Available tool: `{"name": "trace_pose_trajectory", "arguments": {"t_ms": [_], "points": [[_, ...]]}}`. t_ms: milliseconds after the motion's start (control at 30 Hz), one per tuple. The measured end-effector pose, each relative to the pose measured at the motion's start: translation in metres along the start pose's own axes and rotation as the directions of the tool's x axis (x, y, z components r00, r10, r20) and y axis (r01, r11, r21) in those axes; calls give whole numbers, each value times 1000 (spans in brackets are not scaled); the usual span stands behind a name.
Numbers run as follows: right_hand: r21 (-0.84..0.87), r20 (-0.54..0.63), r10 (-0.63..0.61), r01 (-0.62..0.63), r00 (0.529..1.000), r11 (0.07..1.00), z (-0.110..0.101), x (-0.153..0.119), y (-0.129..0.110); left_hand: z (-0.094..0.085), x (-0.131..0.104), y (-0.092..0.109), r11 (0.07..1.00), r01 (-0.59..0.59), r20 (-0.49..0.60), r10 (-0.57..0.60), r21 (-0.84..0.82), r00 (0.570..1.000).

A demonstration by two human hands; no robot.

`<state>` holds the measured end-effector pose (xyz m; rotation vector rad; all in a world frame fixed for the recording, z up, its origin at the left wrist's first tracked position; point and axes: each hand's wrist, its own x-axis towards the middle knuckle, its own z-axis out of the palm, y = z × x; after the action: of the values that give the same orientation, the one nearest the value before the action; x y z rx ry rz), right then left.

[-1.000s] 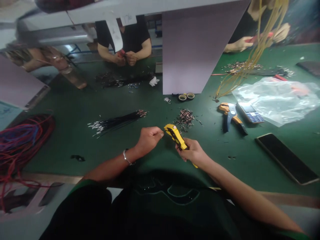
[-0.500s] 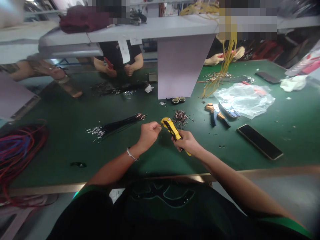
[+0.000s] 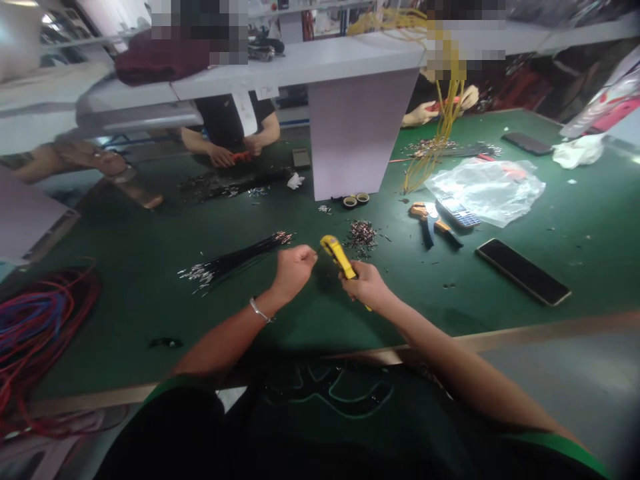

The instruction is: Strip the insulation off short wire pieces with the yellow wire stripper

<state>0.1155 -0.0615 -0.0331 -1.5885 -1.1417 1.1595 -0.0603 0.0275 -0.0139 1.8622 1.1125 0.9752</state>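
Observation:
My right hand (image 3: 367, 285) is wrapped round the handles of a yellow hand tool (image 3: 339, 255), its head pointing up and left. Just left of that head, my left hand (image 3: 296, 270) is closed in a pinch on a thin dark wire (image 3: 318, 253), whose far end is close to the tool. A bundle of black wires (image 3: 240, 257) with silver ends at the left and coppery ends at the right lies beyond my left hand. Behind the tool sits a pile of small metal pieces (image 3: 362, 235).
Pliers (image 3: 431, 223), a keypad phone (image 3: 461, 213), a clear plastic bag (image 3: 493, 190) and a black smartphone (image 3: 523, 271) lie to the right. Red and blue cables (image 3: 43, 313) are coiled at far left. A white panel (image 3: 357, 137) rises behind; people's hands work beyond it.
The yellow tool has turned, showing its narrower side, and a small gap shows between it and my left fingers. Across the table, a person's hands have come together around a red tool.

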Motion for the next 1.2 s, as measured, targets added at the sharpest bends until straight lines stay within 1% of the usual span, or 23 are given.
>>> {"name": "trace_pose_trajectory", "arguments": {"t_ms": [33, 67, 100, 133, 167, 200, 267, 333, 400, 467, 533, 567, 633, 700, 767, 800, 867, 933, 1000, 1100, 1200], "points": [[134, -28, 49, -45, 998, 990, -8, 0, 1, -8, 1, -1, 999, 25, -25, -25, -20, 999], [239, -82, 58, -37, 995, 970, -18, -1, 3, -15, 2, -2, 997, 61, -65, -63, -38, 996], [306, -153, 50, 0, 987, 952, -29, -3, 4, -23, 3, -3, 994, 99, -100, -104, -52, 990], [340, -198, 34, 35, 980, 940, -38, -6, 6, -29, 4, -2, 990, 123, -112, -130, -63, 985], [350, -186, 18, 49, 982, 935, -46, -9, 7, -34, 4, 0, 989, 128, -108, -135, -69, 985], [339, -131, 10, 35, 991, 940, -50, -13, 8, -36, 3, 2, 989, 125, -85, -131, -76, 988], [319, -35, 23, -11, 999, 948, -50, -21, 8, -34, 2, 8, 986, 125, -36, -130, -113, 991], [305, 92, 28, -55, 995, 951, -42, -27, 7, -26, 0, 14, 971, 163, -5, -167, -177, 986], [282, 161, 6, -52, 987, 958, -32, -31, 7, -19, -1, 18, 945, 220, 18, -222, -241, 975], [175, 178, -28, -3, 984, 985, -27, -33, 6, -14, -3, 21, 927, 257, 40, -256, -274, 966], [-44, 160, -76, 84, 984, 995, -27, -34, 6, -14, -5, 22, 937, 241, 40, -239, -253, 970], [-173, 152, -105, 131, 983, 976, -28, -35, 6, -14, -6, 23, 951, 215, 32, -213, -221, 977], [-395, 163, -144, 198, 976, 897, -30, -37, 5, -16, -9, 23, 983, 132, 9, -132, -128, 991], [-537, 200, -150, 236, 968, 810, -30, -39, 5, -16, -12, 24, 1000, 4, -14, -4, -22, 1000], [-627, 238, -159, 277, 958, 728, -29, -41, 6, -14, -15, 24, 982, -164, -40, 168, 91, 985], [-662, 260, -174, 306, 950, 684, -27, -41, 6, -13, -16, 24, 957, -249, -54, 259, 147, 964], [-720, 310, -214, 376, 926, 583, -24, -41, 8, -12, -17, 24, 888, -388, -70, 416, 249, 907], [-764, 352, -239, 425, 905, 486, -22, -40, 9, -11, -18, 24, 820, -473, -65, 518, 322, 853], [-787, 375, -242, 445, 895, 427, -21, -38, 9, -11, -19, 24, 766, -529, -52, 584, 365, 810], [-785, 393, -227, 453, 891, 423, -21, -37, 6, -11, -20, 25, 711, -579, -37, 643, 400, 765], [-756, 408, -207, 456, 889, 470, -26, -37, 2, -8, -22, 25, 674, -609, -28, 680, 419, 733]]}}
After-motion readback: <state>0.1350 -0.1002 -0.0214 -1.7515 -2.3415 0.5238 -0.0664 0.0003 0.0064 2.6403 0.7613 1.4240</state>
